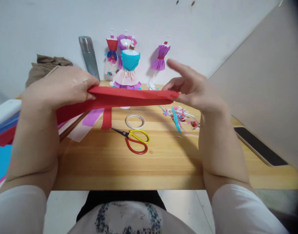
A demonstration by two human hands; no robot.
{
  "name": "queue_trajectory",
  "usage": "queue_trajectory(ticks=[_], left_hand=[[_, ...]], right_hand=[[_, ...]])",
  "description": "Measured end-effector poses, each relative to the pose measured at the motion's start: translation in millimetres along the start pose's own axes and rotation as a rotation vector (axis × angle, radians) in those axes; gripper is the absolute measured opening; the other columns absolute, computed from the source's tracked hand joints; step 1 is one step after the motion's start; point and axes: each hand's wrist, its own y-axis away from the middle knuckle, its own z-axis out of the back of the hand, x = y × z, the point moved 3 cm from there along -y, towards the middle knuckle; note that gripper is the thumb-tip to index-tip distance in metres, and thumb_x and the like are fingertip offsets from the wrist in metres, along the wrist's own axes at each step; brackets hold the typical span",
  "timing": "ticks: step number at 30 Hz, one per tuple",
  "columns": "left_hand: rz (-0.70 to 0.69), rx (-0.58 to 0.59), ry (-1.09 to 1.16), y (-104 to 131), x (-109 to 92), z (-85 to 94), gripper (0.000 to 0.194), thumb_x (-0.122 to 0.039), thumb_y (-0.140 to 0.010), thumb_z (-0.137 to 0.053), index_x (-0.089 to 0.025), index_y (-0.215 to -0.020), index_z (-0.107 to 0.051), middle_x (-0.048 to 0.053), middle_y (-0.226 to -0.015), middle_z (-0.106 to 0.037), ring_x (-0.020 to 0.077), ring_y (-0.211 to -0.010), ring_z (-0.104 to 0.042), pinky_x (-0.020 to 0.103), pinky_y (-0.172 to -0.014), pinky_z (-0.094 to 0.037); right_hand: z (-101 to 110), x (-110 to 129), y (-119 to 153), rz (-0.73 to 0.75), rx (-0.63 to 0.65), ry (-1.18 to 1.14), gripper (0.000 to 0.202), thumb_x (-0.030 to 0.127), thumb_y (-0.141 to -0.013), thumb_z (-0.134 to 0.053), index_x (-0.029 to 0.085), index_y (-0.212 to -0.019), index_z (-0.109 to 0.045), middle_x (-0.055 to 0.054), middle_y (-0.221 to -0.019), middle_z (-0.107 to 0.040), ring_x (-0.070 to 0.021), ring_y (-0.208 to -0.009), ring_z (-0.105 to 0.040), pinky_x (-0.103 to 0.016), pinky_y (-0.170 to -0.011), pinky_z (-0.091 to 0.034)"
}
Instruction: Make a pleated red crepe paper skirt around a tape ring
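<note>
A folded red paper strip is stretched level above the table, between my two hands. My left hand pinches it near its left part, thumb below the fingers, and more of the red paper hangs behind that wrist. At the strip's right end, my right hand holds it by the thumb and curled fingers, with the index finger stretched out. Below lie scissors with one yellow and one red handle, a roll of tape and a shorter red strip.
Small dress forms stand at the wall, one in a blue-and-pink dress, another in a purple dress. A bottle is at back left. Colourful scraps and a phone lie right; coloured sheets lie left.
</note>
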Motion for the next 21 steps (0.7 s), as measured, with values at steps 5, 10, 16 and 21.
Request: queue_trajectory(ticks=[5, 10, 16, 21], left_hand=[[-0.184, 0.334, -0.153, -26.0, -31.6, -33.2, 0.021, -0.036, -0.080, -0.068, -0.017, -0.089, -0.066, 0.003, -0.074, -0.060, 0.0184, -0.067, -0.053, 0.028, -0.061, -0.034], [-0.269, 0.469, -0.007, -39.2, -43.8, -51.8, 0.020, -0.035, -0.076, -0.070, -0.017, -0.085, -0.068, 0.005, -0.083, -0.068, 0.0195, -0.070, -0.060, 0.027, -0.062, -0.039], [-0.332, 0.453, 0.123, -33.4, -35.3, -42.4, 0.022, -0.038, -0.085, -0.062, -0.018, -0.078, -0.069, 0.003, -0.082, -0.070, 0.0184, -0.073, -0.060, 0.024, -0.067, -0.042], [-0.408, 0.341, 0.248, -33.4, -35.3, -35.9, 0.029, -0.042, -0.089, -0.054, -0.019, -0.091, -0.071, 0.002, -0.094, -0.072, 0.0187, -0.085, -0.061, 0.023, -0.077, -0.043]], right_hand=[[-12.9, -38.3, -2.1, -0.240, 0.444, 0.193, 0.040, 0.031, -0.081, -0.068, 0.017, -0.118, -0.073, -0.005, -0.090, -0.075, -0.0173, -0.077, -0.066, -0.030, -0.069, -0.053], [-21.4, -57.7, -0.2, -0.433, 0.630, 0.082, 0.026, 0.036, -0.075, -0.075, 0.016, -0.090, -0.080, -0.002, -0.082, -0.076, -0.0168, -0.073, -0.067, -0.028, -0.072, -0.054], [-15.8, -53.7, 3.7, -0.498, 0.627, -0.044, 0.039, 0.049, -0.069, -0.081, 0.014, -0.083, -0.076, -0.003, -0.081, -0.076, -0.0172, -0.075, -0.068, -0.026, -0.070, -0.055], [-12.7, -44.1, 1.6, -0.423, 0.578, -0.047, 0.038, 0.050, -0.066, -0.084, 0.015, -0.076, -0.073, -0.001, -0.075, -0.074, -0.0148, -0.069, -0.065, -0.022, -0.063, -0.053]])
